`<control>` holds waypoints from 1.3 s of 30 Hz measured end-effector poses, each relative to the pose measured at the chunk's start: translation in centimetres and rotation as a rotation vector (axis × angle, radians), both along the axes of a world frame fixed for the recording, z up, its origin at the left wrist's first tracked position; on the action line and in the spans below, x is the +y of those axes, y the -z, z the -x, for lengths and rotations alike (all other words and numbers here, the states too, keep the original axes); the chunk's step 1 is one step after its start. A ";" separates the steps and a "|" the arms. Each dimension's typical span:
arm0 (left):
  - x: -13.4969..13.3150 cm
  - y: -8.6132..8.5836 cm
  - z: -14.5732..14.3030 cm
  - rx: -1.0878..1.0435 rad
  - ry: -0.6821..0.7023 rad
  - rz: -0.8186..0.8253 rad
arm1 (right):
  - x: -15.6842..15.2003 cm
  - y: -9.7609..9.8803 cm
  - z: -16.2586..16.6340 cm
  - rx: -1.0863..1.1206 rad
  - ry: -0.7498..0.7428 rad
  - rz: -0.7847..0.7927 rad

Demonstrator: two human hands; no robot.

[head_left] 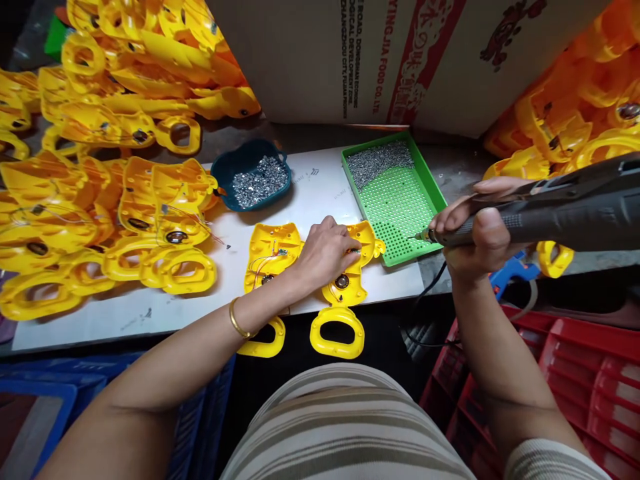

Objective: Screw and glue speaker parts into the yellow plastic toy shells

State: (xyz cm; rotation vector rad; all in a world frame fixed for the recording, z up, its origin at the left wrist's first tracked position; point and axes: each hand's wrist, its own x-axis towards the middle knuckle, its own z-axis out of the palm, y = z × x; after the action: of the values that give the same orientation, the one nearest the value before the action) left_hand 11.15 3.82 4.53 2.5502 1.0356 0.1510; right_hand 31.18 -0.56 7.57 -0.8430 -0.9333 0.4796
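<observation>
My right hand (475, 227) is wrapped round a dark electric screwdriver (550, 207), whose bit tip hangs over the near right corner of a green perforated tray (435, 180). Small metal screws (380, 163) fill that tray's far end. My left hand (327, 257) reaches over two yellow plastic shell halves, its fingers bent and pinched at the right shell (350, 291); what they hold is hidden. Beside it, the left shell (273, 247) shows wires, a small circuit board and a round metal part. The handle loop (337, 333) below the right shell hangs past the table's front edge.
A dark teal bowl (255, 177) of small metal parts stands behind the shells. Stacked yellow shells (165, 200) crowd the left, with more (565, 133) at the far right. A large carton (375, 60) blocks the back. Red crates (575, 373) and blue crates (195, 407) stand below the table.
</observation>
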 end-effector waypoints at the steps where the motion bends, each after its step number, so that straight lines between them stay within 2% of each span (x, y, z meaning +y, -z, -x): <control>1: 0.0 0.1 0.1 -0.014 0.004 0.004 | -0.1 0.1 -0.2 0.002 0.006 0.003; 8: 0.3 0.4 0.5 -0.107 0.042 -0.010 | -0.4 0.8 -0.9 -0.006 0.023 -0.006; 12: 0.4 0.4 0.5 -0.128 0.039 -0.006 | -0.6 1.2 -1.1 -0.029 0.004 0.051; 19: 0.3 0.4 0.4 -0.113 0.021 0.017 | -0.8 1.7 -1.2 -0.043 -0.059 0.052; 33: 0.3 0.0 0.3 -0.085 0.004 0.034 | -0.5 2.4 -1.2 -0.072 -0.026 0.078; 39: 0.2 0.0 0.1 -0.103 0.030 0.031 | -0.5 1.5 -0.9 -0.116 0.004 0.104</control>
State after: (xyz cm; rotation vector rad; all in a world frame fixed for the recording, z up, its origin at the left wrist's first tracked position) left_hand 11.01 4.02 4.50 2.5007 0.9530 0.2541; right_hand 32.11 -1.10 6.11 -0.9753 -1.0195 0.4833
